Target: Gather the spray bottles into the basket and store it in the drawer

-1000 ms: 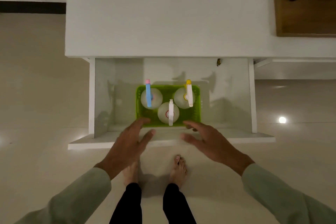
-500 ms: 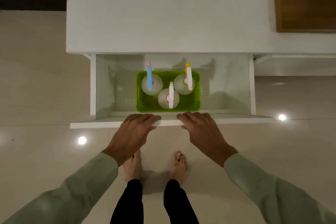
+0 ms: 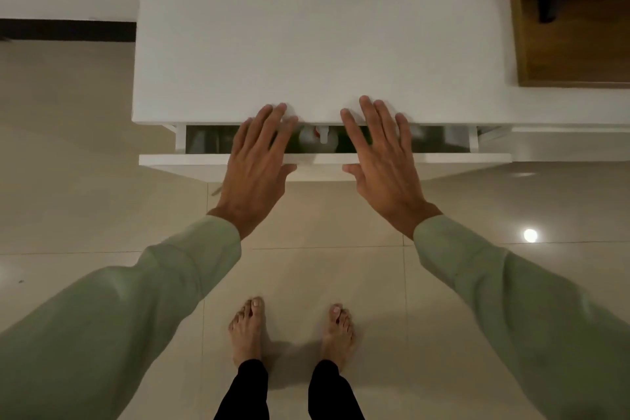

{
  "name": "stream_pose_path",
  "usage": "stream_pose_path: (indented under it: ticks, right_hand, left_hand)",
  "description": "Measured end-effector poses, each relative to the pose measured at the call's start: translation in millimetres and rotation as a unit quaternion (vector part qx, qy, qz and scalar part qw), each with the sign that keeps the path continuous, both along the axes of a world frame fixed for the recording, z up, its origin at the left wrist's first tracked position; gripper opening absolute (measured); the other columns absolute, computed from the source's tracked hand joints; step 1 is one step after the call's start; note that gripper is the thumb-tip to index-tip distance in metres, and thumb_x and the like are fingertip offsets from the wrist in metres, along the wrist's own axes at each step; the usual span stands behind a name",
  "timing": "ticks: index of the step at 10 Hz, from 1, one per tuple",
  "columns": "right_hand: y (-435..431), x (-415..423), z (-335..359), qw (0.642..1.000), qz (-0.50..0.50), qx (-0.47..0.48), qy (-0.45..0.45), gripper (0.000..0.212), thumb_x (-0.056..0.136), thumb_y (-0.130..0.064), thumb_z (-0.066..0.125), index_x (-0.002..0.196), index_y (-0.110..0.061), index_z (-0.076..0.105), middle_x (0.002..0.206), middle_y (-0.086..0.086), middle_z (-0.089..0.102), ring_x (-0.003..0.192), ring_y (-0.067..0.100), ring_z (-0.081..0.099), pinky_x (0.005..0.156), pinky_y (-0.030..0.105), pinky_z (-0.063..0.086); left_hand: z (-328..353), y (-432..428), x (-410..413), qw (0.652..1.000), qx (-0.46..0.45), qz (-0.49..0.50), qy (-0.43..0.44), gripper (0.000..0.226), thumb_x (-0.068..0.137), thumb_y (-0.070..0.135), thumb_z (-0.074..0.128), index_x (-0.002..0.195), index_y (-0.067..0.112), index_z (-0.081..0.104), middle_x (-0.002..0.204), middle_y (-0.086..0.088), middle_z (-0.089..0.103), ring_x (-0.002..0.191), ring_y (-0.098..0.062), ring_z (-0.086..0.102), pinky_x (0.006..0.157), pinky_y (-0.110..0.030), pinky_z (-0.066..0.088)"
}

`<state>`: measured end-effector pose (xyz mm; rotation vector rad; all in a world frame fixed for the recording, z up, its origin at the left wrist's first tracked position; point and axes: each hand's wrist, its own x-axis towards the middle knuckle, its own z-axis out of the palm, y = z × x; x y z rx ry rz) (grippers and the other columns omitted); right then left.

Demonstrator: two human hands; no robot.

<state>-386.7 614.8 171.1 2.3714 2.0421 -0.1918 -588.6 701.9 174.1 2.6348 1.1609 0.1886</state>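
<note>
The white drawer (image 3: 450,158) is almost fully pushed into the white cabinet (image 3: 320,31); only a narrow dark gap shows. In that gap I see one white spray bottle (image 3: 318,140) and a sliver of the green basket (image 3: 344,146); the other bottles are hidden under the cabinet top. My left hand (image 3: 259,160) and my right hand (image 3: 378,153) lie flat across the drawer front, fingers spread and reaching over the gap to the cabinet top's edge. Neither hand holds anything.
Glossy beige floor tiles surround the cabinet, with a light reflection (image 3: 530,235) at the right. My bare feet (image 3: 293,331) stand well back from the drawer. A wooden surface (image 3: 572,27) lies at the upper right, and a dark skirting strip (image 3: 68,30) at the left.
The drawer has slid from wide open to nearly shut, hiding the basket and most bottles. Both hands went from hovering, to the drawer's front edge, then forward with it.
</note>
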Motion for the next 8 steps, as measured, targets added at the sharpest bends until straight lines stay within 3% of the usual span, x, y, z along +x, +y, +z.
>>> stream_pose_path:
  ticks: [1, 2, 4, 6, 7, 8]
  right_hand:
    - [15, 5, 0, 0.999, 0.001, 0.028, -0.02, 0.07, 0.091, -0.026, 0.072, 0.152, -0.015, 0.039, 0.157, 0.021, 0.036, 0.146, 0.04, 0.034, 0.12, 0.058, 0.027]
    - [25, 5, -2, 0.997, 0.002, 0.065, -0.051, 0.05, 0.089, -0.02, 0.072, 0.134, -0.015, 0.052, 0.138, 0.018, 0.052, 0.126, 0.038, 0.05, 0.108, 0.054, 0.038]
    - [42, 6, -4, 0.989, -0.018, 0.104, -0.105, 0.039, 0.084, -0.013, 0.07, 0.117, -0.018, 0.05, 0.115, 0.01, 0.056, 0.1, 0.031, 0.054, 0.088, 0.047, 0.043]
    - [40, -1, 1, 0.992, -0.031, 0.076, -0.096, 0.047, 0.079, -0.011, 0.072, 0.12, -0.017, 0.049, 0.119, 0.011, 0.055, 0.104, 0.031, 0.053, 0.091, 0.047, 0.044]
    - [30, -1, 19, 0.999, -0.028, 0.034, -0.013, 0.049, 0.085, -0.019, 0.07, 0.13, -0.014, 0.051, 0.136, 0.012, 0.051, 0.12, 0.032, 0.05, 0.099, 0.047, 0.043]
    - [20, -3, 55, 0.997, -0.046, 0.044, 0.051, 0.049, 0.092, -0.018, 0.061, 0.139, -0.012, 0.048, 0.149, 0.013, 0.043, 0.129, 0.032, 0.047, 0.099, 0.047, 0.044]
  left_hand:
    - [-2, 13, 7, 0.999, 0.04, 0.018, -0.024, 0.054, 0.083, 0.016, 0.072, 0.132, 0.015, 0.05, 0.141, -0.008, 0.051, 0.131, -0.03, 0.044, 0.109, -0.042, 0.035]
    - [0, 24, 15, 0.997, 0.059, 0.03, -0.042, 0.037, 0.08, 0.01, 0.072, 0.114, 0.015, 0.061, 0.119, -0.006, 0.061, 0.109, -0.031, 0.054, 0.09, -0.04, 0.042]
    - [1, 35, 28, 0.992, 0.112, 0.044, -0.027, 0.018, 0.081, -0.001, 0.063, 0.093, 0.011, 0.062, 0.093, -0.006, 0.061, 0.088, -0.03, 0.055, 0.071, -0.04, 0.041]
    - [7, 30, 26, 0.995, 0.074, 0.052, -0.039, 0.025, 0.079, -0.004, 0.062, 0.099, 0.01, 0.062, 0.101, -0.008, 0.06, 0.095, -0.03, 0.054, 0.077, -0.039, 0.042]
    - [26, 27, 19, 0.999, -0.006, 0.029, -0.025, 0.036, 0.078, 0.002, 0.069, 0.111, 0.012, 0.062, 0.116, -0.007, 0.059, 0.109, -0.03, 0.054, 0.09, -0.042, 0.044]
    - [59, 32, 9, 0.999, -0.023, 0.026, -0.037, 0.041, 0.082, 0.006, 0.068, 0.121, 0.015, 0.061, 0.126, -0.006, 0.058, 0.117, -0.029, 0.053, 0.098, -0.042, 0.042]
